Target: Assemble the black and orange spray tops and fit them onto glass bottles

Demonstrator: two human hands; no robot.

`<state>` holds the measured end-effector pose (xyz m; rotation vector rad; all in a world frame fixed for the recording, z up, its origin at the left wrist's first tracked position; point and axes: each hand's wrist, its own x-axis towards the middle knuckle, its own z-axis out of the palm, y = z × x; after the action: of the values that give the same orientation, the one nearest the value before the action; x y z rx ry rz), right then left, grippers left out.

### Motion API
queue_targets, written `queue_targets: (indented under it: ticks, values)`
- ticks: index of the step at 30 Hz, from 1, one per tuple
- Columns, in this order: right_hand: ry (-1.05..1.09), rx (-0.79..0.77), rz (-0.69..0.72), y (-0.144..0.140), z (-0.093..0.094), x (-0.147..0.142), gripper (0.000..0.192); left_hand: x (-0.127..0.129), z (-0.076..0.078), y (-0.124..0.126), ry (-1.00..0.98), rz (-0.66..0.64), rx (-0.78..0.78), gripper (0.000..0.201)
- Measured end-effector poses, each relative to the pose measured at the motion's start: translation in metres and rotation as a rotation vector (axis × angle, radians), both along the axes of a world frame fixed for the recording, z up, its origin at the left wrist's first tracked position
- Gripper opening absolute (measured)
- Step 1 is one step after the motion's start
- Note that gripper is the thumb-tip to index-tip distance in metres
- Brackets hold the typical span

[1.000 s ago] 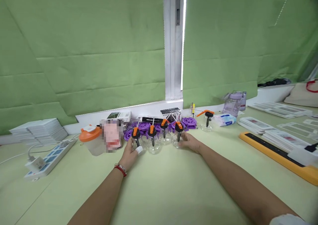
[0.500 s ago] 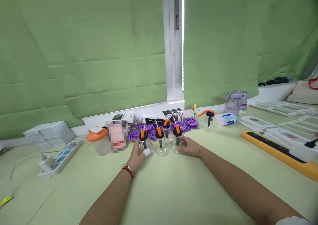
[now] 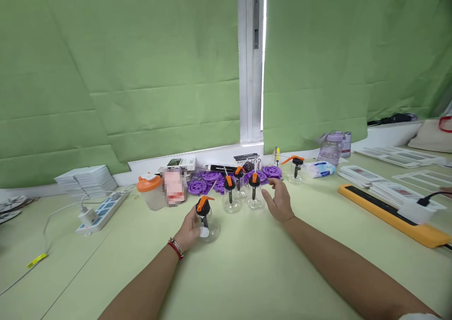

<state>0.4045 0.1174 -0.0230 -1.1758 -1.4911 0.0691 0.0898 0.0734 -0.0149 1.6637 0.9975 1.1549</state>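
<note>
My left hand (image 3: 188, 231) is closed around the side of a clear glass jar (image 3: 212, 230) with a black lid, an orange lever and a thin pale stem slanting up. Something white shows at its thumb. My right hand (image 3: 280, 201) is empty, fingers apart, just right of a similar jar (image 3: 254, 195) that it does not seem to touch. Left of that stands another such jar (image 3: 231, 200), and one more jar (image 3: 240, 185) sits behind the two. Farther right at the back, a matching jar (image 3: 296, 171) has its orange lever pointing left.
Purple openwork plastic pieces (image 3: 197, 186) lie behind the jars. To the left are an orange-lidded container (image 3: 148, 185), a power strip (image 3: 104, 214) with cables and stacked white cards (image 3: 84, 181). On the right are a tissue pack (image 3: 323, 169) and a long orange-and-black bar (image 3: 388, 214).
My left hand has drawn its jar nearer to me, apart from the others. My right hand has let go of its jar and moved slightly right. The view has shifted a little.
</note>
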Motion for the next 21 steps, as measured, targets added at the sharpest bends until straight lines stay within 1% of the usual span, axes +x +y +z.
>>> queue_targets:
  ticks: [1,2,5,7,8,10,12,13,15,17,19,21]
  values:
    - [0.015,-0.060,0.076,-0.007,0.005,-0.007,0.039,-0.001,0.004,-0.005,0.010,-0.055,-0.037,0.055]
    - [0.043,-0.153,0.186,-0.014,0.009,-0.014,0.037,-0.002,0.008,-0.010,0.032,-0.113,-0.076,0.053]
    - [0.247,-0.456,0.505,-0.029,0.016,-0.043,0.049,-0.002,0.023,-0.020,0.129,-0.314,-0.180,0.053]
    - [0.411,-0.598,0.643,-0.035,0.018,-0.061,0.054,0.001,0.030,-0.025,0.119,-0.425,-0.246,0.051]
    - [0.476,-0.646,0.692,-0.037,0.019,-0.069,0.055,0.002,0.032,-0.026,0.084,-0.477,-0.290,0.050]
    - [0.588,-0.677,0.752,-0.038,0.023,-0.080,0.053,0.006,0.032,-0.030,-0.009,-0.579,-0.396,0.052]
    - [0.648,-0.689,0.765,-0.038,0.026,-0.086,0.048,0.008,0.030,-0.033,-0.100,-0.657,-0.492,0.052]
    - [0.655,-0.703,0.744,-0.038,0.027,-0.088,0.046,0.009,0.029,-0.034,-0.144,-0.676,-0.522,0.051]
    - [0.640,-0.758,0.663,-0.038,0.027,-0.092,0.043,0.012,0.027,-0.037,-0.227,-0.661,-0.541,0.048]
    - [0.621,-0.810,0.571,-0.039,0.024,-0.095,0.041,0.017,0.027,-0.038,-0.309,-0.584,-0.539,0.052]
    - [0.615,-0.850,0.519,-0.040,0.018,-0.098,0.039,0.024,0.027,-0.037,-0.349,-0.443,-0.559,0.057]
    - [0.618,-0.890,0.505,-0.042,0.013,-0.100,0.038,0.030,0.026,-0.034,-0.349,-0.238,-0.610,0.054]
